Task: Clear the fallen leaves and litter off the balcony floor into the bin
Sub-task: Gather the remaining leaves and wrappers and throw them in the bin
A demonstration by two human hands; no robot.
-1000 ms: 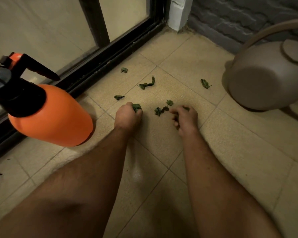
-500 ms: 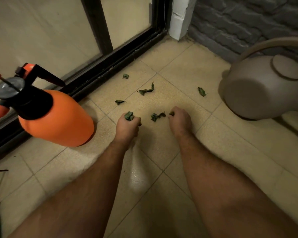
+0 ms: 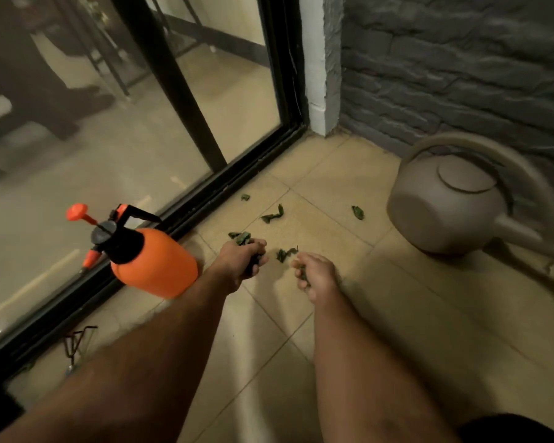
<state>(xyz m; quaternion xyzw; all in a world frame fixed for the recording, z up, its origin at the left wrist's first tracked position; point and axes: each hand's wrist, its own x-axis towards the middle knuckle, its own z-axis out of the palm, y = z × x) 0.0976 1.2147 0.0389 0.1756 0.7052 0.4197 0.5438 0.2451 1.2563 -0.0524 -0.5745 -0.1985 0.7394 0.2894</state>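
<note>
My left hand (image 3: 242, 260) grips leaves (image 3: 243, 238); right hand (image 3: 317, 274) curled, seemingly pinching a leaf (image 3: 304, 272). More lie on the floor (image 3: 381, 314).

Home balcony: beige tiled floor (image 3: 381, 330), black-framed sliding glass door (image 3: 186, 116) onto a room with furniture legs, grey brick wall (image 3: 461, 75). Gardening gear (orange pump sprayer (image 3: 151, 262), taupe watering can (image 3: 454, 206)), green leaves (image 3: 273, 215) scattered on tiles.
</note>
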